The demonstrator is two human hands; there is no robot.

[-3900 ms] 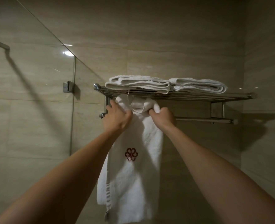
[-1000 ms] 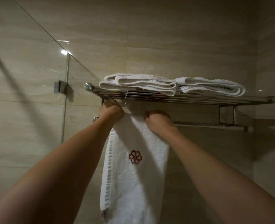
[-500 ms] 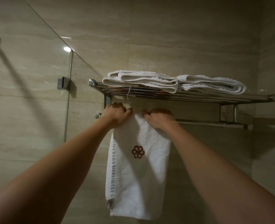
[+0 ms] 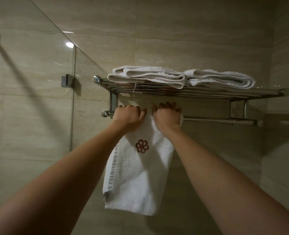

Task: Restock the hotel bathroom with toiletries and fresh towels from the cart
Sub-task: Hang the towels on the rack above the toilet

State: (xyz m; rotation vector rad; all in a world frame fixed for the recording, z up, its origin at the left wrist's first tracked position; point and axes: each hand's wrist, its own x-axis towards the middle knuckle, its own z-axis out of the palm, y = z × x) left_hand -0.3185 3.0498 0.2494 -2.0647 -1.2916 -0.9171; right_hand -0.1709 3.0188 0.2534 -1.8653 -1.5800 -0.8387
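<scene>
Beige stone-look tile wall (image 4: pixel 174 39), wide slabs with horizontal joints, dim light. A chrome towel rack (image 4: pixel 113 100) is fixed to it, with a slatted shelf (image 4: pixel 233 94) above and a single bar (image 4: pixel 225 119) below. Two folded towels (image 4: pixel 145 76), white, lie side by side on the shelf, touching. A loose thread (image 4: pixel 134 89) hangs down past the slats.

At the left stands a frameless glass panel (image 4: pixel 30 82), held by a metal clamp (image 4: pixel 66 80); a ceiling light reflects in it.

Our white hand towel (image 4: pixel 137 175) hangs over the bar's left end, red flower emblem (image 4: pixel 142 146) facing us. Our left hand (image 4: pixel 129 116) and right hand (image 4: pixel 166 116) sit close together, fingers curled over its top fold, gripping it at the bar.
</scene>
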